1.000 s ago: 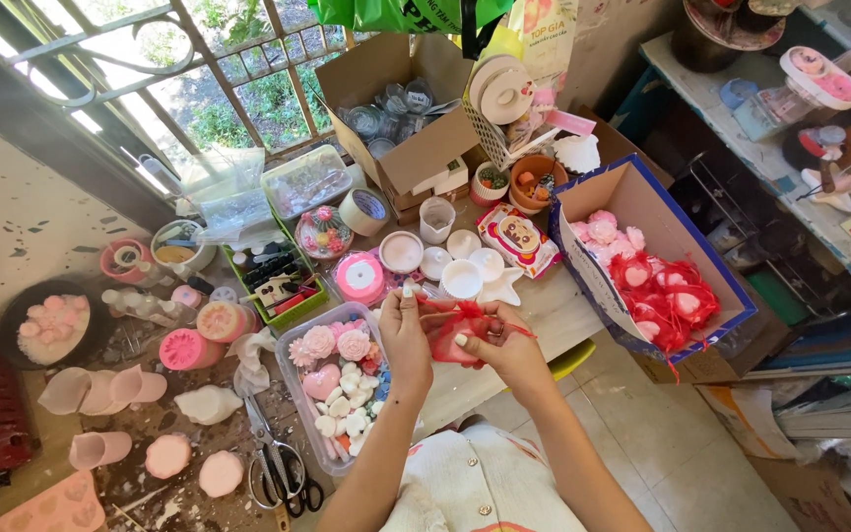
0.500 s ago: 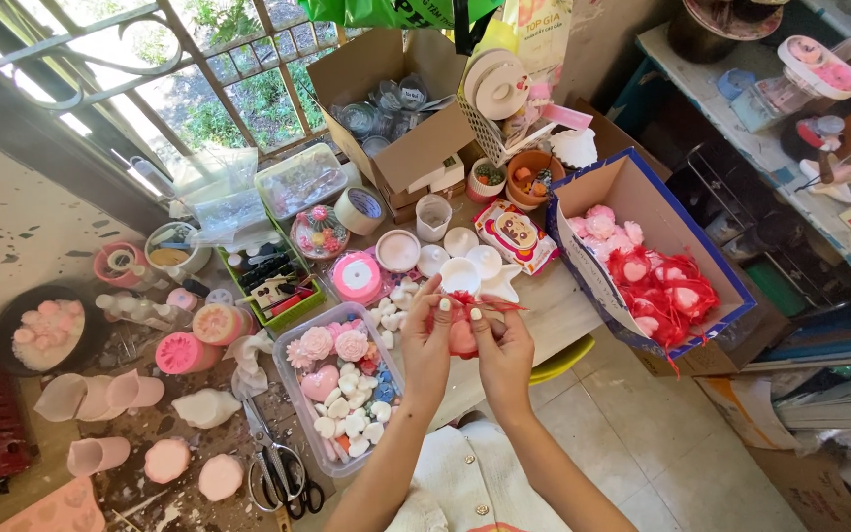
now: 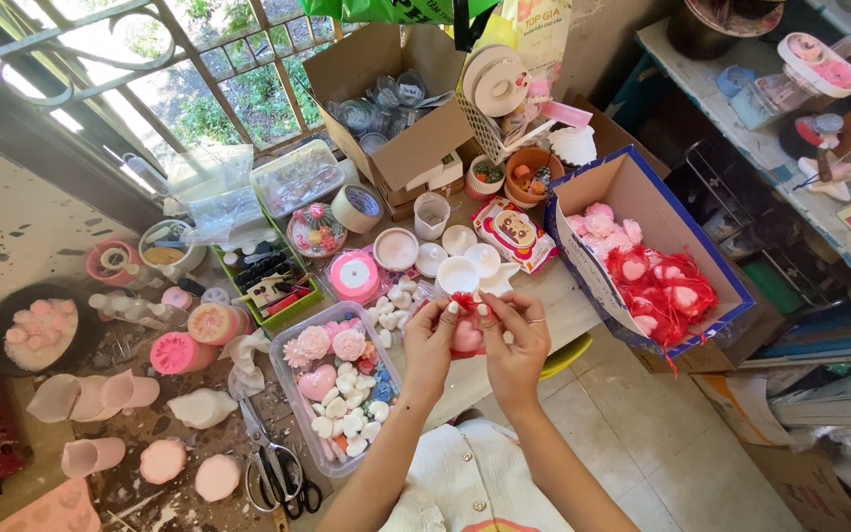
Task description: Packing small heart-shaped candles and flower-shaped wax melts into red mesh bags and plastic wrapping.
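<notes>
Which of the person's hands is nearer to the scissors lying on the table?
The left. The left hand holds the pink heart in red netting just up and right of the scissors; the right hand grips the same piece from the far side, farther away.

Scene is brightly lit by daylight entering through the barred window (image 3: 150, 89) at 10 o'clock. Glass area is overexposed, detail washed out. Soft shadows fall toward 4 o'clock across the table (image 3: 563, 305). Focus is sharp centrally; wide-angle bending is evident at the edges. Shelving (image 3: 790, 148) at 2 o'clock is dimmer.
</notes>
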